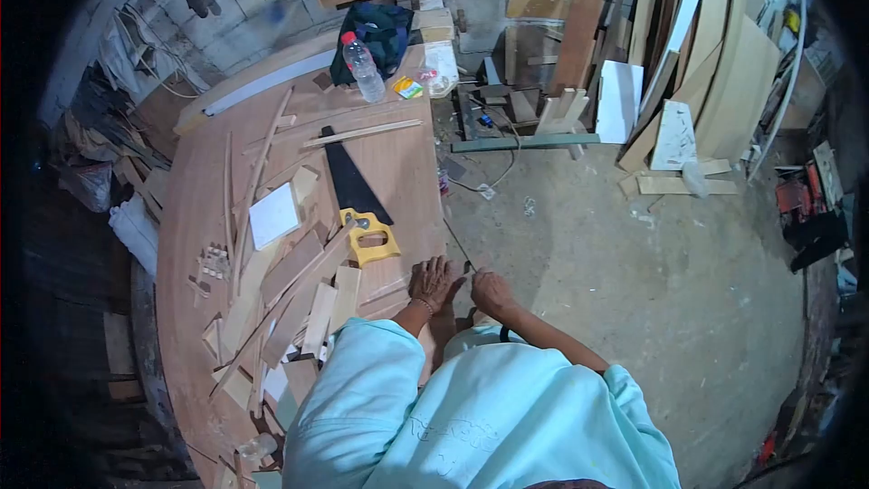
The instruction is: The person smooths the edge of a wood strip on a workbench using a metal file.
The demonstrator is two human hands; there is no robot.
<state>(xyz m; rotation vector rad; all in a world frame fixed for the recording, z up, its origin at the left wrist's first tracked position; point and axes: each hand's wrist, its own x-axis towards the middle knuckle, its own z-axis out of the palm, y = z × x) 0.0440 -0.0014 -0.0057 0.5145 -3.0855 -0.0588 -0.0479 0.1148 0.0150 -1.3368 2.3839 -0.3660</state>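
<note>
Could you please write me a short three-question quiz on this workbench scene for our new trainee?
1. True or false: the handsaw lies flat on the workbench, in neither hand.
2. Which hand rests on the bench edge: A left hand, B right hand?
3. What stands upright at the far end of the bench?

Key: 1 true. 2 A. 3 a plastic bottle with a red cap.

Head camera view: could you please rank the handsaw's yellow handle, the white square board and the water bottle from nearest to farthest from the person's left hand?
1. Yellow saw handle: nearest, just up and left of the left hand at the tabletop's edge.
2. White square board: farther left, mid-table among the wood strips.
3. Water bottle: farthest, at the table's far end.
</note>
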